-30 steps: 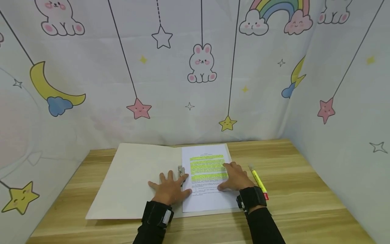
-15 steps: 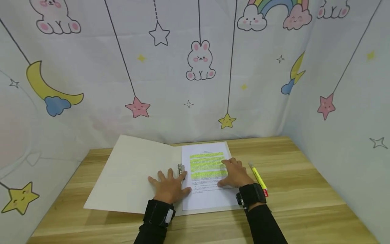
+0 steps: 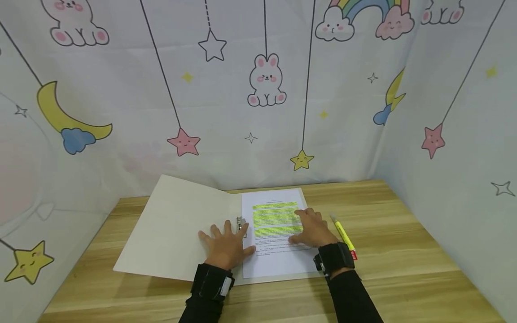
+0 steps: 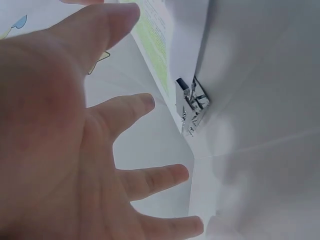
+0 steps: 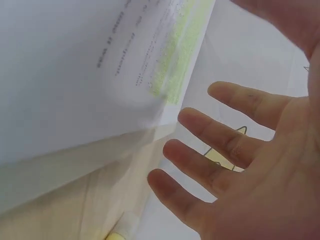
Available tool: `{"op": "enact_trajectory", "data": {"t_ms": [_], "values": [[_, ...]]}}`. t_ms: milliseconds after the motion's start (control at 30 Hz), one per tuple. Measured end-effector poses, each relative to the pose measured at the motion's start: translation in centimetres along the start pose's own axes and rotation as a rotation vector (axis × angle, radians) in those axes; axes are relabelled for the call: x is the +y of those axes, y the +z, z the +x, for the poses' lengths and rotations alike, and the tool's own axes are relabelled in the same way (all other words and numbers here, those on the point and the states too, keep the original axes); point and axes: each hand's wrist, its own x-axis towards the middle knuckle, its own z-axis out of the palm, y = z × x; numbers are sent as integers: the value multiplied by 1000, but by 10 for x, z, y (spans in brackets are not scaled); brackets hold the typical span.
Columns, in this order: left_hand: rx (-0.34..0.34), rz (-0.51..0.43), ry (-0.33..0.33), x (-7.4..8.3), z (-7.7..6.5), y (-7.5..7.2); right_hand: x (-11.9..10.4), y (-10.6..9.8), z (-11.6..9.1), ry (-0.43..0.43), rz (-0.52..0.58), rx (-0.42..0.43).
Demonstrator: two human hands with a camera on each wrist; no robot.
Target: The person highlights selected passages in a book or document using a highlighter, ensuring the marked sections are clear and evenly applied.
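Note:
A cream folder (image 3: 173,224) lies spread on the wooden table, its left cover tilted up off the surface with a shadow under it. On its right side is a printed sheet (image 3: 278,267) with yellow highlighted lines. A metal clip (image 3: 240,222) sits by the fold; the left wrist view shows the clip (image 4: 196,102) beyond the fingertips. My left hand (image 3: 225,249), fingers spread, is over the folder beside the clip. My right hand (image 3: 315,229) is over the sheet's right edge, fingers apart. Neither hand holds anything; whether they touch the paper I cannot tell.
A yellow highlighter (image 3: 343,235) with a red-labelled end lies on the table (image 3: 404,269) right of the folder, close to my right wrist. A printed white cloth (image 3: 226,112) with rabbits and stars hangs behind the table and along both sides.
The folder's left cover has risen from nearly flat to tilted, most of it by half a second ago. Both hands keep almost the same place; the view shifts slightly.

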Motion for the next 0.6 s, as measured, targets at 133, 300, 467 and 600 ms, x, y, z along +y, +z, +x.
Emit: {"op": "enact_trajectory", "data": {"t_ms": [133,300,467,600], "values": [[24,-1,12,0,-1,-2,11,-10,-1,-11,18,116],[122,-47,54,-1,-2,-8,36,-33,-11,60,32,294],[259,-115,78,-5,-2,-12,59,-45,-22,165,-14,316],[312,-173,81,-8,1,-12,67,-46,-23,215,-35,236]]}}
